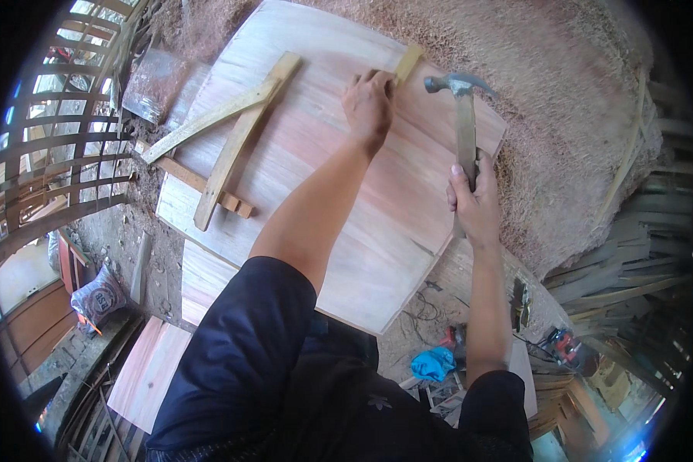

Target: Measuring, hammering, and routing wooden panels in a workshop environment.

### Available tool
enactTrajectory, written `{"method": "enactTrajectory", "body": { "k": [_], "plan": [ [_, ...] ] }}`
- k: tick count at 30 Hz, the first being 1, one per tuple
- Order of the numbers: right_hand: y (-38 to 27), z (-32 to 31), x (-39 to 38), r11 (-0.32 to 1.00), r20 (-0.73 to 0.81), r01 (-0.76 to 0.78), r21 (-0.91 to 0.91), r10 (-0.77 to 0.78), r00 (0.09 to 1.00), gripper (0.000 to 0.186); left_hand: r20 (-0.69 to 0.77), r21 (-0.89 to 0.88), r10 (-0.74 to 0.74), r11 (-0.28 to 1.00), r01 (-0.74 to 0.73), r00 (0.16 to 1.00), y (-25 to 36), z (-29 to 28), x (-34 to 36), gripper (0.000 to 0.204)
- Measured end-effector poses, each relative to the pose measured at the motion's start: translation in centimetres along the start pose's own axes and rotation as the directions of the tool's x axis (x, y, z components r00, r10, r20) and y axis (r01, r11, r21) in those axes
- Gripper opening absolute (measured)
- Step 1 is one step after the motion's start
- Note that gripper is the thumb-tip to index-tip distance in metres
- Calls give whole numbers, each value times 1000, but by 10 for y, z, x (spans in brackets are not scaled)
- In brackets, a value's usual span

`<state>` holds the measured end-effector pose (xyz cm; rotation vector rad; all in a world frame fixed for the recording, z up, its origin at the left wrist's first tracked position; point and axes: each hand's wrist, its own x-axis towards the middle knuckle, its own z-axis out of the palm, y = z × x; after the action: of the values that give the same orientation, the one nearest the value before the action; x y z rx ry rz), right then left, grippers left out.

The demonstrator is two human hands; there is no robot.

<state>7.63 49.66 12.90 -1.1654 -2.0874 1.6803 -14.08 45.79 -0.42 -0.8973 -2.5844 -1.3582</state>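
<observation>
My right hand (476, 196) is wrapped round the wooden handle of a claw hammer (466, 123). Its metal head is raised over the right part of a large pale wooden panel (308, 154). Near the panel's far edge, my left hand (368, 108) is closed at the near end of a short yellowish wooden strip (409, 65); its fingertips are mostly hidden. Left of that hand lies a wooden try square-like piece made of a long batten (242, 142), a slanted brace (200, 127) and a reddish-brown crosspiece (189, 179). No nail can be made out.
Wood shavings (562, 131) are heaped beyond and right of the panel. A slatted wooden barrier (58, 146) stands at left. Near the panel's front right are a blue cloth or bag (433, 363) and a red power tool (566, 348). A loose plank (150, 369) lies at lower left.
</observation>
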Motion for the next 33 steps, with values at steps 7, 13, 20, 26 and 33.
{"method": "enactTrajectory", "body": {
  "k": [7, 13, 20, 26, 33],
  "plan": [
    [9, 4, 0, 1000, -102, 12, 26, -9, 995, 32, -15, 24, 8, 1000, -8, 1000, 3, 1, 1, 8],
    [-1, 5, 15, 895, -124, 193, -403, -262, 957, 31, 3, 67, 2, 998, -2, 1000, 3, 1, -1, 9],
    [-6, 6, 33, 814, -91, 243, -528, -338, 937, 32, 14, 92, 3, 996, -5, 1000, 2, 4, -1, 12],
    [25, 8, -15, 924, -254, 130, -361, -231, 939, 33, 6, 58, -6, 998, 6, 1000, 5, 0, 0, 9],
    [118, 3, -86, 914, -542, -70, -400, -174, 822, 46, 1, 81, -5, 997, 5, 1000, 14, 0, -2, 15]
  ]
}}
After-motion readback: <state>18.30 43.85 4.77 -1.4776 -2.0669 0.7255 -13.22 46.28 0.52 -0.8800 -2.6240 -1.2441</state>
